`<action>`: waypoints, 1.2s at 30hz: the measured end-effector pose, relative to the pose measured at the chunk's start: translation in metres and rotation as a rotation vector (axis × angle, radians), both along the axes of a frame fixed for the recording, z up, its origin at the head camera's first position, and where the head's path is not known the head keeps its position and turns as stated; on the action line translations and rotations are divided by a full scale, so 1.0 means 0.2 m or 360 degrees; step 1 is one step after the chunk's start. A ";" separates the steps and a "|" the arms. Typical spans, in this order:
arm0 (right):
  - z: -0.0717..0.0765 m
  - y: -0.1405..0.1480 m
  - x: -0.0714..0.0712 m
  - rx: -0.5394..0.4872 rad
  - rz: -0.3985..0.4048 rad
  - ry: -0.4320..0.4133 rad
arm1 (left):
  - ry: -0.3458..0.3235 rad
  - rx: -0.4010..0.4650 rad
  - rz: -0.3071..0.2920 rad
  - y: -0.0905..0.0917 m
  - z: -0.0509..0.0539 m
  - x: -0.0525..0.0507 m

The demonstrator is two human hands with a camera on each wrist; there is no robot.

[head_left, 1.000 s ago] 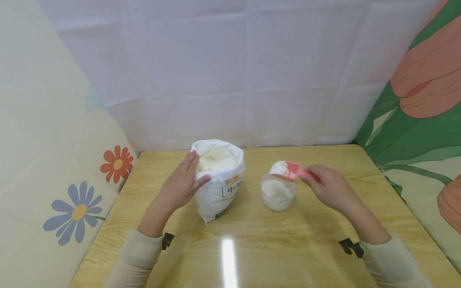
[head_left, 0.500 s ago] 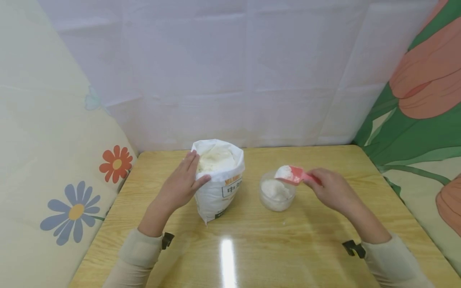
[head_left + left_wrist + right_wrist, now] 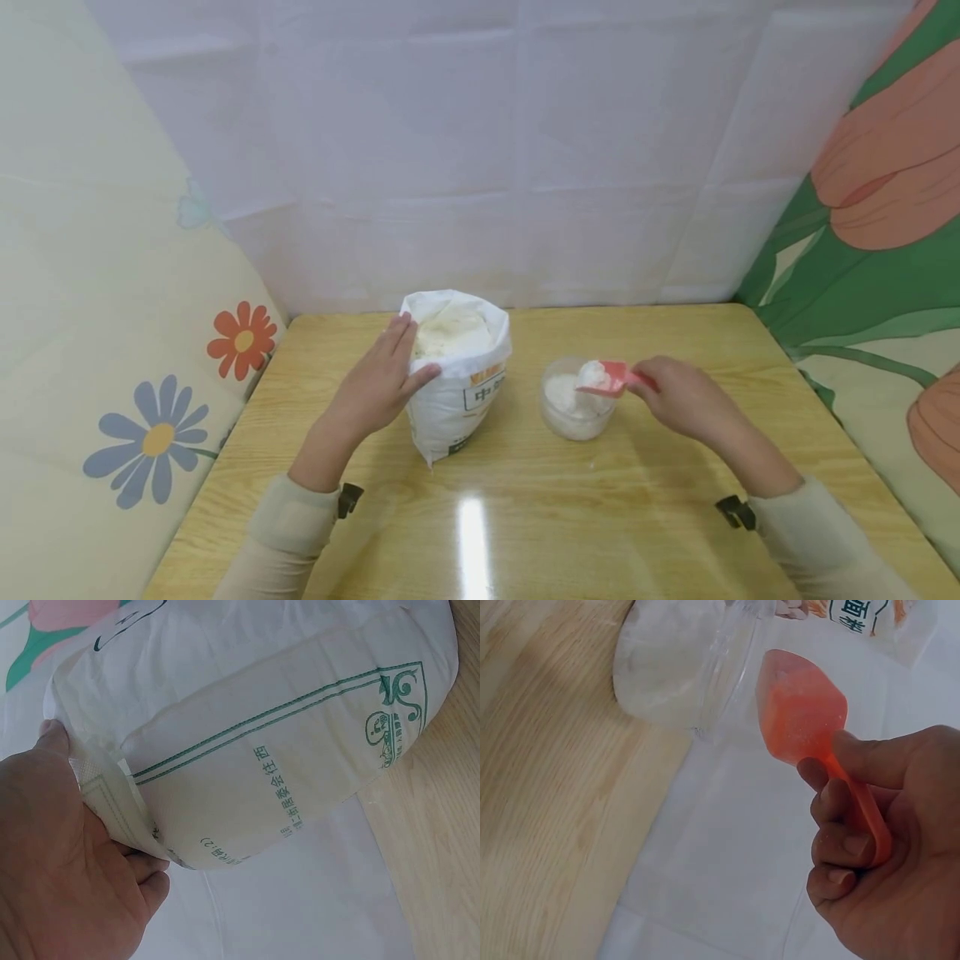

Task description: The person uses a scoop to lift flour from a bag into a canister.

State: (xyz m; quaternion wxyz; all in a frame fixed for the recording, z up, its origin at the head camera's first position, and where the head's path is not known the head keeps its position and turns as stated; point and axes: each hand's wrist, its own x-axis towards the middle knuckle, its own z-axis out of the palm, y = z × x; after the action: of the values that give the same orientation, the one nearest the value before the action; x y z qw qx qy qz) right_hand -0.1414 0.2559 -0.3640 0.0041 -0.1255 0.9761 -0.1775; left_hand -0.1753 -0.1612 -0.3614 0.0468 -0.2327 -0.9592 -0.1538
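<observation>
An open white bag of flour (image 3: 456,408) stands upright left of centre in the head view, with pale flour (image 3: 450,332) near its top. My left hand (image 3: 375,385) holds the bag's left rim, thumb at the front. In the left wrist view, the curled fingers (image 3: 154,889) lie along the folded rim. My right hand (image 3: 686,400) grips a pink scoop (image 3: 613,380) by its handle. White flour is heaped in the scoop, which hangs over a round clear container (image 3: 577,427) partly filled with flour. In the right wrist view, the scoop (image 3: 802,709) shows its underside.
Both containers stand on a light wood-grain table (image 3: 525,517) with a bright light reflection near its front. A pale cloth (image 3: 480,167) hangs behind the table. Flower-printed sheets flank it on the left and right.
The scoop first shifts right, then lowers towards the container with my right hand. My left hand and the bag stay in place.
</observation>
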 end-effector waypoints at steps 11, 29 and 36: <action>0.03 -0.04 -0.05 0.0151 0.0185 0.0045 | 0.0004 -0.0004 0.0003 0.00 0.00 0.00; 0.08 -0.07 -0.09 0.0389 0.0370 0.0210 | -0.0012 -0.0013 0.0015 0.01 0.01 0.01; 0.10 -0.09 -0.08 0.0440 0.0384 0.0190 | -0.0031 -0.0024 0.0023 0.01 0.00 0.01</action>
State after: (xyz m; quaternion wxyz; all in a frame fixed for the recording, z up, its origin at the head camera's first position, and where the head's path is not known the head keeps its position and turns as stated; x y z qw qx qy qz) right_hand -0.1581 0.2388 -0.3431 -0.0153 -0.2500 0.9676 -0.0321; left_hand -0.1742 -0.1602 -0.3606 0.0367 -0.2246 -0.9624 -0.1485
